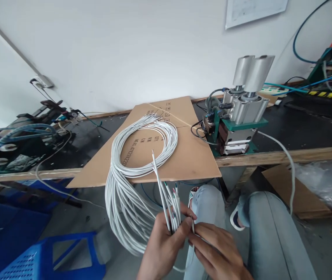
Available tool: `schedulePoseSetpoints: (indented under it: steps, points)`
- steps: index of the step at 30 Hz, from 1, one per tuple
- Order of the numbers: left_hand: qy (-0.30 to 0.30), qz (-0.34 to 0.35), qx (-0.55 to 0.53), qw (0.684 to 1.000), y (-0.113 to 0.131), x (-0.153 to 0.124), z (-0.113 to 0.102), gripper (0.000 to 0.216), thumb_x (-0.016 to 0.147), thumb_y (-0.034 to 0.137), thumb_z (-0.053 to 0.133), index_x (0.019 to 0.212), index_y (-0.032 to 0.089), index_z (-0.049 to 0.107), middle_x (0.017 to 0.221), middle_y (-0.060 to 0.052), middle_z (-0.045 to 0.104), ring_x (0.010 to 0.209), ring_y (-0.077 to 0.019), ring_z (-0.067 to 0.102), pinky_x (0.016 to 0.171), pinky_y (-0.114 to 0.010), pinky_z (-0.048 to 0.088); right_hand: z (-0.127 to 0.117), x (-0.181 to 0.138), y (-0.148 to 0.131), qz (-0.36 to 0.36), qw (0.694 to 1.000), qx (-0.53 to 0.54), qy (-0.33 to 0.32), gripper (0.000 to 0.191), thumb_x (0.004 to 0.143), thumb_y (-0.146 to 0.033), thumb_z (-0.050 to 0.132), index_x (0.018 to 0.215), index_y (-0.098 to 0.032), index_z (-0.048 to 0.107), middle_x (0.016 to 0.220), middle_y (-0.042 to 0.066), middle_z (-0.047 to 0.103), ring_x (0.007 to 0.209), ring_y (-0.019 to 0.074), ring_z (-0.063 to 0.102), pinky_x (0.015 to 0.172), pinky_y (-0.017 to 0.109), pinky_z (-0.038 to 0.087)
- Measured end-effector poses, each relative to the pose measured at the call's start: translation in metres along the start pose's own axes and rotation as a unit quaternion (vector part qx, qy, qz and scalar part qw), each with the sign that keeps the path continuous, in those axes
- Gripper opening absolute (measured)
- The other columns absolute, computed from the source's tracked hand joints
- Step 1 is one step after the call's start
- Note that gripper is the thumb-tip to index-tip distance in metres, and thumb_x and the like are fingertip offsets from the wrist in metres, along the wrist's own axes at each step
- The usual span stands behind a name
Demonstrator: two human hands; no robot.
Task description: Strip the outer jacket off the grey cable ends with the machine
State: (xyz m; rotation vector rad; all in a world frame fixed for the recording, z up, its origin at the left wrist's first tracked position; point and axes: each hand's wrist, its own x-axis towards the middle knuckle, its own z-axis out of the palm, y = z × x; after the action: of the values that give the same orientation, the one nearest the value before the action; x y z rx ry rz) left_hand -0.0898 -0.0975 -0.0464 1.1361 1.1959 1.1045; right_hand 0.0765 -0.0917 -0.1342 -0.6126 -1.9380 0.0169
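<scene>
My left hand (166, 241) is closed around a bunch of white cable ends (170, 202) that stick up from my fist, their tips stripped to show coloured cores. One cable end rises higher than the others. My right hand (215, 249) sits just right of the left, fingertips touching the bunch near my left thumb. The cables run down into a big coil of white cables (137, 163), which lies partly on a cardboard sheet (189, 155) and hangs off its front edge toward the floor.
A pneumatic machine with metal cylinders (238, 116) stands on the black workbench (300, 132) right of the cardboard. Blue plastic crates (52, 260) are on the floor at left. My knees in jeans (259, 221) are below. Hoses and tools clutter both bench ends.
</scene>
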Motion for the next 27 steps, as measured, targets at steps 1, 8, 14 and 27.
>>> schedulePoseSetpoints:
  steps: [1,8,14,27]
  points:
    - [-0.005,-0.002,-0.016,1.0,0.0,-0.002,0.0,0.029,0.091,0.046,0.069,0.09,0.017,0.068,0.068,0.004,0.051,0.052,-0.0062,0.037,0.049,-0.017,0.034,-0.001,-0.001,0.001,-0.008,1.0,0.004,-0.002,0.033,0.099,-0.004,0.051,0.125,-0.014,0.069,0.105,0.009,0.079,0.103,0.0194,0.074,0.087,0.03,0.06]
    - [-0.021,0.009,-0.042,0.999,0.0,-0.007,-0.001,0.024,0.092,0.04,0.069,0.087,0.017,0.067,0.074,0.004,0.051,0.052,-0.0048,0.038,0.049,-0.017,0.033,-0.007,0.001,-0.002,-0.025,0.999,0.024,0.0,0.037,0.097,-0.001,0.056,0.13,-0.012,0.067,0.11,0.009,0.079,0.109,0.0193,0.072,0.091,0.029,0.06]
    - [-0.026,0.034,-0.025,0.999,0.004,-0.006,-0.001,0.02,0.092,0.033,0.066,0.081,0.016,0.066,0.075,0.003,0.052,0.051,-0.005,0.036,0.048,-0.02,0.031,-0.01,0.002,-0.006,-0.028,0.999,0.029,-0.02,0.04,0.099,-0.004,0.053,0.136,-0.014,0.063,0.11,0.008,0.08,0.108,0.0198,0.073,0.088,0.029,0.062]
    - [-0.01,0.082,0.033,0.996,0.006,-0.003,0.005,0.017,0.083,0.016,0.057,0.069,0.02,0.048,0.07,0.004,0.047,0.065,-0.0117,0.04,0.06,-0.023,0.035,-0.016,0.007,-0.009,-0.032,0.998,0.035,-0.05,0.045,0.097,-0.004,0.053,0.141,-0.013,0.058,0.11,0.008,0.08,0.106,0.0211,0.074,0.085,0.03,0.063]
